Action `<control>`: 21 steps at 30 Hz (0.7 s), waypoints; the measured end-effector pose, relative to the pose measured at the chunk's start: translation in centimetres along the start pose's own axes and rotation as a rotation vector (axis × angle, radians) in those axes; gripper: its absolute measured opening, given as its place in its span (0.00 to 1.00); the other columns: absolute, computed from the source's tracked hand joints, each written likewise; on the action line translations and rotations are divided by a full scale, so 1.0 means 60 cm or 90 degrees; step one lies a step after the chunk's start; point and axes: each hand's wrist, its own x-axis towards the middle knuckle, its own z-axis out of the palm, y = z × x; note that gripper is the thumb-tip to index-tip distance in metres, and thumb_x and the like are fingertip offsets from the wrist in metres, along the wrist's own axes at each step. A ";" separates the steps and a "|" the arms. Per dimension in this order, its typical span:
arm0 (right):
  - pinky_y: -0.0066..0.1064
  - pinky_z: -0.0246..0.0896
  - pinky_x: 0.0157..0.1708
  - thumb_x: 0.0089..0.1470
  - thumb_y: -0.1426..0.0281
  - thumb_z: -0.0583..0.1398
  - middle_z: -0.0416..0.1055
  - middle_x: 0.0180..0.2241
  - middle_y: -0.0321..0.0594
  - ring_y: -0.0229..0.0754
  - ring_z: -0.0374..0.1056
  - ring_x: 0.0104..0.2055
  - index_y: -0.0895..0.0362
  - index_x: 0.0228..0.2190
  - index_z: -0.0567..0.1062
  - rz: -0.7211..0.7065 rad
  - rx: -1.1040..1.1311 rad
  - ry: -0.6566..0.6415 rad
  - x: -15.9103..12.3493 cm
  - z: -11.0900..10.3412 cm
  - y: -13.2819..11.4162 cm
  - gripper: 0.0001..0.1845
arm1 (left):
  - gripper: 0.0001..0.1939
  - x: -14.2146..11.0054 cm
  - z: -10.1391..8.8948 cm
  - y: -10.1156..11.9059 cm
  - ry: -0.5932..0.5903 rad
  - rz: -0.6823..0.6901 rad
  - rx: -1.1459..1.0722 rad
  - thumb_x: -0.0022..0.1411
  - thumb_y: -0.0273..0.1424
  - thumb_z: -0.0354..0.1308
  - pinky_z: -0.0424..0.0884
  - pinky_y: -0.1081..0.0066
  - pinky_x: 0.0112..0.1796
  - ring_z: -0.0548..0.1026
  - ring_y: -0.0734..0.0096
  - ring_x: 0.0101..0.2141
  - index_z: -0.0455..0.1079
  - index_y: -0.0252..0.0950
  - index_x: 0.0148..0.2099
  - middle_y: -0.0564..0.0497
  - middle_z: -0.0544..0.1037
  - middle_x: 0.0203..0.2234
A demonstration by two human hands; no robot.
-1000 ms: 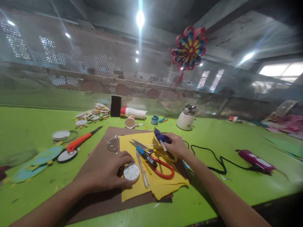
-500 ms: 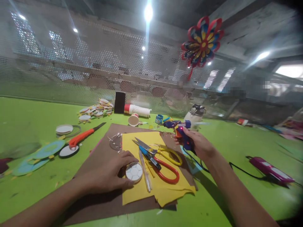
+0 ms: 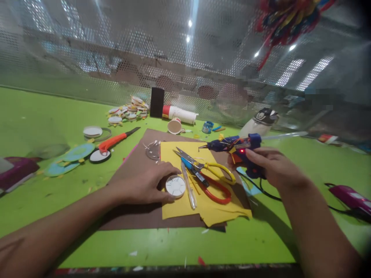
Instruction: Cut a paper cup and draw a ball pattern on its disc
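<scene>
My left hand rests on the papers, thumb and fingers around the edge of a small white disc with dark lines drawn on its top. My right hand grips a blue hot glue gun by its handle. The gun is in the air, nozzle pointing left, with a red light lit and a clear glue stick out of its back. Scissors with yellow and red handles lie beside the disc on a yellow sheet, with a clear pen and a blue-and-black marker.
Under the yellow sheet lies brown card. Leftward are an orange-handled cutter and light-blue discs. Behind stand a phone, paper cups and a pile of small discs. The gun's black cord trails right.
The camera view has tilted down, so the table sits higher in it. The glue gun has come nearer to the disc. My left hand keeps its hold on the disc.
</scene>
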 end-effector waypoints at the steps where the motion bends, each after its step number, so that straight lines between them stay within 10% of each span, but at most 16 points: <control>1: 0.31 0.69 0.30 0.42 0.47 0.70 0.79 0.28 0.43 0.44 0.74 0.30 0.56 0.27 0.83 -0.009 -0.033 -0.007 -0.001 -0.006 0.000 0.24 | 0.27 0.001 0.000 -0.001 -0.002 0.009 0.002 0.57 0.40 0.63 0.66 0.59 0.53 0.70 0.55 0.51 0.66 0.39 0.57 0.46 0.72 0.53; 8: 0.28 0.52 0.15 0.38 0.44 0.69 0.72 0.19 0.39 0.36 0.59 0.18 0.53 0.26 0.84 -0.041 -0.086 -0.073 -0.020 -0.015 -0.010 0.25 | 0.25 0.002 -0.001 -0.002 -0.001 0.015 -0.004 0.57 0.41 0.64 0.67 0.61 0.50 0.70 0.57 0.48 0.67 0.39 0.54 0.47 0.73 0.49; 21: 0.29 0.69 0.27 0.42 0.47 0.69 0.79 0.28 0.44 0.43 0.74 0.30 0.56 0.29 0.83 0.007 -0.072 0.030 0.030 -0.022 0.028 0.25 | 0.36 0.002 0.003 0.001 -0.008 -0.017 -0.001 0.56 0.42 0.65 0.62 0.58 0.57 0.66 0.52 0.57 0.59 0.40 0.63 0.45 0.68 0.58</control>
